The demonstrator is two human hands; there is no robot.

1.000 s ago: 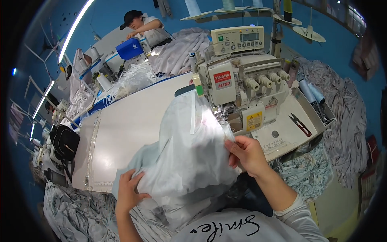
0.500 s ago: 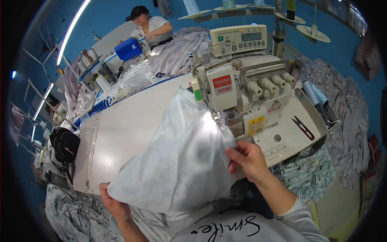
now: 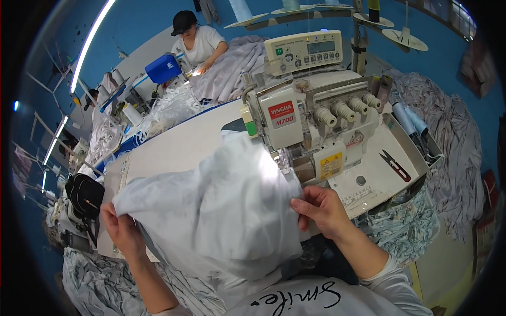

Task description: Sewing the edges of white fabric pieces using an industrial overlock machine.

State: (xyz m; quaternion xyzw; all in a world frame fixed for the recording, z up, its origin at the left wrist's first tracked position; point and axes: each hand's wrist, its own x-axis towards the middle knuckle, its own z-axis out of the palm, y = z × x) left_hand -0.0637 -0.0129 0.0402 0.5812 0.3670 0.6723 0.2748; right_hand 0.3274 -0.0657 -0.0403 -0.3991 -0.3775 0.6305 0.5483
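A pale grey-white piece of fabric [image 3: 211, 210] spreads over the table and droops toward my lap. Its upper right edge lies under the needle area of a white overlock sewing machine [image 3: 279, 137], lit by a bright lamp spot. My left hand [image 3: 124, 231] pinches the cloth's far left corner, stretching it out sideways. Close to the machine's front, my right hand [image 3: 321, 210] pinches the fabric's right edge between thumb and fingers. Folds hide parts of the fingertips of both hands.
Red-handled thread snips [image 3: 395, 166] lie on the machine's right bed. Thread cones [image 3: 408, 121] sit in a side tray. Heaped fabric [image 3: 437, 147] stands at right, with more piles [image 3: 100, 284] at lower left. A black bag [image 3: 84, 195] rests left; a co-worker [image 3: 197, 45] sits beyond.
My left hand has moved up and to the left, pulling the fabric corner outward across the table. My right hand stays by the machine, still pinching the edge. The co-worker's head has lowered.
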